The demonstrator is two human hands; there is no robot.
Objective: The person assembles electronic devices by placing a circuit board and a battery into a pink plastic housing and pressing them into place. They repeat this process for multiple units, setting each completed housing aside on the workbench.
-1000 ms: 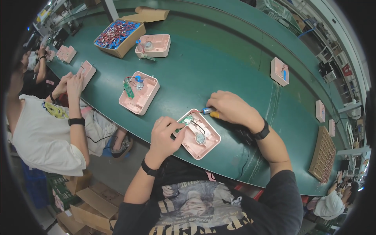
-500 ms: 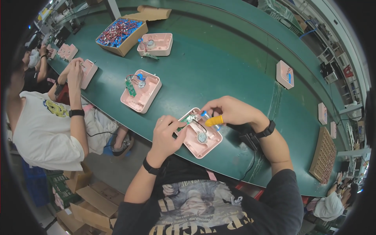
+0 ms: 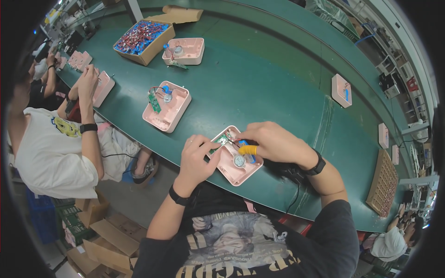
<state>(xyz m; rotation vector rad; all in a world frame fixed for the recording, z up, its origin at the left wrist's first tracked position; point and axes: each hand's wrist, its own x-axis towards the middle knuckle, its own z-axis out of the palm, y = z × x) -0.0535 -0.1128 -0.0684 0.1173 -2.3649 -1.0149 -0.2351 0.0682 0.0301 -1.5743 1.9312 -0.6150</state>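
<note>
A pale pink plastic housing (image 3: 227,172) lies open at the table's near edge in front of me. Inside it are a small green circuit board (image 3: 223,140), a round silver part (image 3: 239,161) and thin dark wires. My left hand (image 3: 198,157) grips the housing's left side, fingertips at the circuit board and thumb over the wall. My right hand (image 3: 273,142) reaches over the far right side, its fingers closed about a blue cylindrical battery (image 3: 251,158) at the right wall. A yellow finger cot (image 3: 247,150) covers one fingertip. The hand partly hides the battery.
Similar pink housings with parts stand at left (image 3: 174,121), farther back (image 3: 194,55) and at far right (image 3: 341,99). A cardboard box (image 3: 147,58) holds many blue wired batteries. A divided brown tray (image 3: 381,185) lies right. Co-workers sit left and lower right; a dark cable lies by my right wrist.
My right hand has lowered the blue battery against the housing's right wall, and its fingers have shifted slightly left. The left hand stays on the housing. Pink housings at right have moved slightly.
</note>
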